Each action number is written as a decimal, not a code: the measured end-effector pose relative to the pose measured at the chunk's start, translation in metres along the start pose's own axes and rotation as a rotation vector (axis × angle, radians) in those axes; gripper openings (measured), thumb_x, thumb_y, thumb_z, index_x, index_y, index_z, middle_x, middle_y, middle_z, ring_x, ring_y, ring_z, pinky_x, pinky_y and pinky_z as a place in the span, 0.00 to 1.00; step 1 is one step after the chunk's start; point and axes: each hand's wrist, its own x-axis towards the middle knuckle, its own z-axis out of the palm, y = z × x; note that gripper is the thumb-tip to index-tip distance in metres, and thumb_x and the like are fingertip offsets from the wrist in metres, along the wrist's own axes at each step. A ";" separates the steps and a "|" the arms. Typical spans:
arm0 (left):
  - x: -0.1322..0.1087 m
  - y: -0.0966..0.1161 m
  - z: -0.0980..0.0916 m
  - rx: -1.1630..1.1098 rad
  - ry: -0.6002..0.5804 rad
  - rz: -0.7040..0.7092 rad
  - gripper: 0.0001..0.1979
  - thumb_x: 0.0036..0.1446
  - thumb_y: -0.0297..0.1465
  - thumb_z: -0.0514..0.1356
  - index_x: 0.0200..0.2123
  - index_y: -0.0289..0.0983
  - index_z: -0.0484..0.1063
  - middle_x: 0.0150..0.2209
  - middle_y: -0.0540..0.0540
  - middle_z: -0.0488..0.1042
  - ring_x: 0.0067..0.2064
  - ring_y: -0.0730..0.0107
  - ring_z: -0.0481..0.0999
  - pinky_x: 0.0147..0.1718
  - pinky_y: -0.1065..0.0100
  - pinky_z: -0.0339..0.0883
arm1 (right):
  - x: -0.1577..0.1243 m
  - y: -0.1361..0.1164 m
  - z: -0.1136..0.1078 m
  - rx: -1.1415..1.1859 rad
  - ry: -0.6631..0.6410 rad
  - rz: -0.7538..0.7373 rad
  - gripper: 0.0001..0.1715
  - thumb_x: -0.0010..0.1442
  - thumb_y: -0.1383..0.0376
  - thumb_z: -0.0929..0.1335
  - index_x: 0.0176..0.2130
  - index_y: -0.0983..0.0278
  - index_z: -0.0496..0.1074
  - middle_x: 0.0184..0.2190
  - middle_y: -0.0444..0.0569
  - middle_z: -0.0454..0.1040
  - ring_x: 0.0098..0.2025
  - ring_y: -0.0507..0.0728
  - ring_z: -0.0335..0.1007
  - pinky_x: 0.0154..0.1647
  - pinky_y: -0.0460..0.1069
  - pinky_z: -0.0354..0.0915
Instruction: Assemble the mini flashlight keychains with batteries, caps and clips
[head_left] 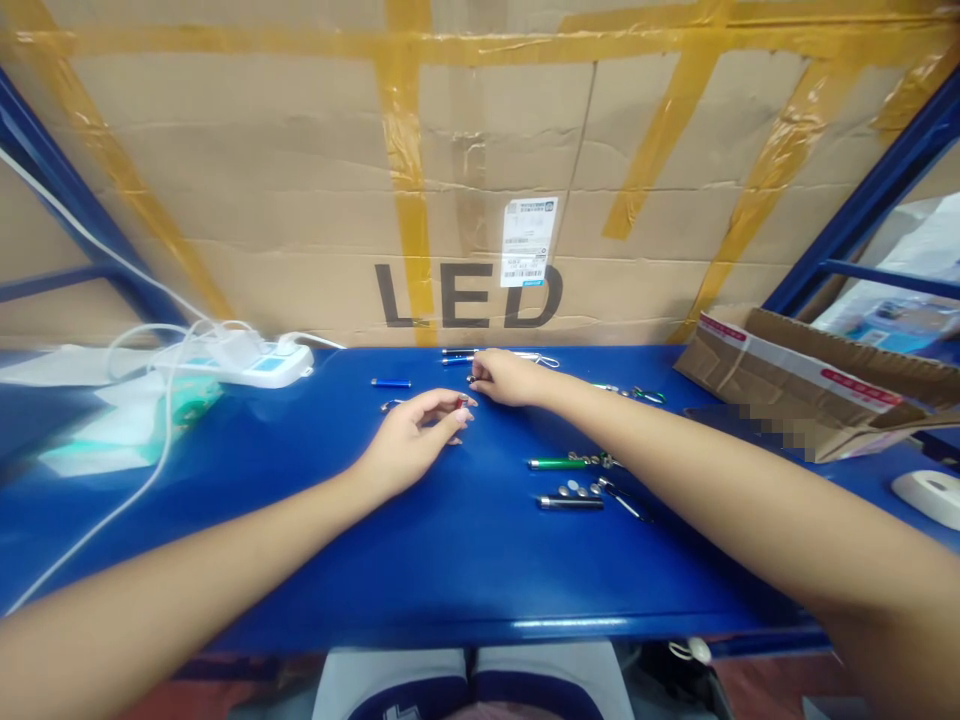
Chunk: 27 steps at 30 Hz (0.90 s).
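My left hand (411, 436), above the blue tabletop (420, 570), has its fingers closed round a small red piece (460, 402), mostly hidden by the fingers. Just beyond it my right hand (504, 378) pinches a tiny dark, shiny part (471, 379) too small to name. Left of the hands lies a short blue metal tube (391, 384), with a small metal clip (388, 406) close to my left hand. Slim penlight-like tubes (457, 360) lie behind my right hand. Under my right forearm are a green tube (556, 464) and a black tube (570, 503).
Button cells (574, 487) and a clip with a strap (622, 497) lie by the black tube. A white power strip (262, 362) with cables stands left, near a tissue pack (135, 425). An open cardboard box (802, 375) and a white device (928, 497) are right. A taped carton (300, 200) closes the back.
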 end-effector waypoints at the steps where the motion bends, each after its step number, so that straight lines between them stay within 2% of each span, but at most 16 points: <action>1: 0.000 0.000 0.000 -0.017 0.005 -0.009 0.21 0.55 0.44 0.65 0.45 0.34 0.75 0.40 0.42 0.78 0.39 0.65 0.78 0.40 0.63 0.76 | 0.000 -0.002 -0.001 0.015 0.002 0.011 0.03 0.62 0.67 0.69 0.35 0.65 0.71 0.35 0.52 0.77 0.35 0.56 0.71 0.35 0.48 0.62; 4: -0.001 0.001 0.001 -0.047 0.002 -0.017 0.22 0.54 0.45 0.65 0.45 0.34 0.75 0.39 0.42 0.78 0.38 0.66 0.77 0.39 0.63 0.76 | -0.009 -0.009 -0.003 0.076 0.041 0.051 0.04 0.65 0.67 0.65 0.35 0.64 0.68 0.35 0.53 0.77 0.34 0.57 0.71 0.33 0.49 0.62; 7: -0.001 0.002 0.001 -0.050 -0.007 -0.024 0.22 0.54 0.45 0.65 0.45 0.34 0.74 0.39 0.43 0.77 0.37 0.67 0.77 0.39 0.63 0.75 | -0.032 -0.018 -0.006 0.195 0.067 0.105 0.06 0.68 0.66 0.63 0.37 0.63 0.65 0.35 0.51 0.78 0.34 0.55 0.73 0.35 0.49 0.65; 11: -0.001 0.000 0.001 -0.051 -0.026 -0.004 0.20 0.58 0.45 0.63 0.45 0.34 0.72 0.39 0.43 0.76 0.39 0.66 0.75 0.38 0.65 0.72 | -0.065 -0.031 -0.007 0.952 -0.037 0.179 0.04 0.66 0.67 0.65 0.37 0.63 0.64 0.28 0.47 0.78 0.33 0.53 0.75 0.40 0.50 0.70; 14: -0.001 -0.003 0.001 -0.114 -0.074 0.017 0.18 0.60 0.44 0.60 0.44 0.35 0.70 0.34 0.48 0.71 0.34 0.71 0.71 0.35 0.68 0.69 | -0.080 -0.039 -0.007 1.174 -0.029 0.145 0.09 0.62 0.64 0.70 0.40 0.63 0.66 0.29 0.46 0.78 0.33 0.52 0.76 0.40 0.49 0.70; 20: -0.005 -0.001 0.003 -0.288 -0.187 -0.052 0.13 0.62 0.41 0.60 0.42 0.38 0.68 0.29 0.53 0.61 0.29 0.76 0.62 0.28 0.71 0.59 | -0.088 -0.045 -0.007 1.186 0.057 0.057 0.13 0.60 0.59 0.72 0.41 0.64 0.69 0.28 0.45 0.77 0.31 0.51 0.72 0.39 0.49 0.69; 24: -0.007 0.006 0.004 -0.235 -0.234 -0.080 0.15 0.63 0.43 0.59 0.43 0.36 0.70 0.28 0.54 0.59 0.26 0.78 0.57 0.24 0.72 0.53 | -0.090 -0.044 -0.007 1.159 0.090 -0.002 0.13 0.61 0.58 0.71 0.41 0.65 0.71 0.29 0.45 0.76 0.31 0.51 0.71 0.38 0.49 0.68; 27: -0.008 0.008 0.004 -0.094 -0.201 -0.039 0.17 0.62 0.44 0.60 0.44 0.35 0.71 0.28 0.53 0.61 0.26 0.78 0.57 0.25 0.71 0.53 | -0.091 -0.045 -0.007 1.171 0.063 0.000 0.15 0.60 0.56 0.72 0.41 0.64 0.70 0.28 0.45 0.76 0.28 0.50 0.69 0.36 0.48 0.67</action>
